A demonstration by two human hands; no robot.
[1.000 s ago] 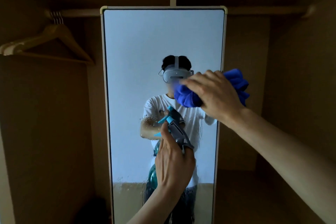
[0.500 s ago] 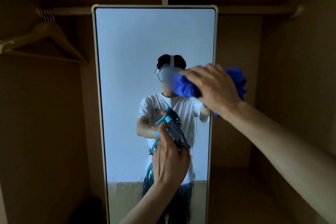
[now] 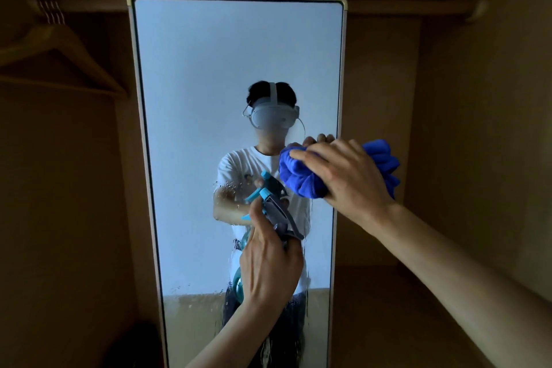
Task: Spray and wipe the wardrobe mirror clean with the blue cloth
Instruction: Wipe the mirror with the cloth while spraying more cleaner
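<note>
Sliding lower, right hand [image 3: 354, 178] grips blue cloth [image 3: 298, 178].

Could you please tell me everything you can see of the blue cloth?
The blue cloth is deep blue, soft and plush-looking, bunched into thick folds. The right hand grips it, with folds bulging out on both sides of the hand. It appears pressed to the mirror near its right edge, reaching partly past that edge.

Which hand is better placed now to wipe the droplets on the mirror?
Right. The right hand grips the cloth at the mirror, close to the droplets. The left hand grips the spray bottle, so it is likely less free.
</note>
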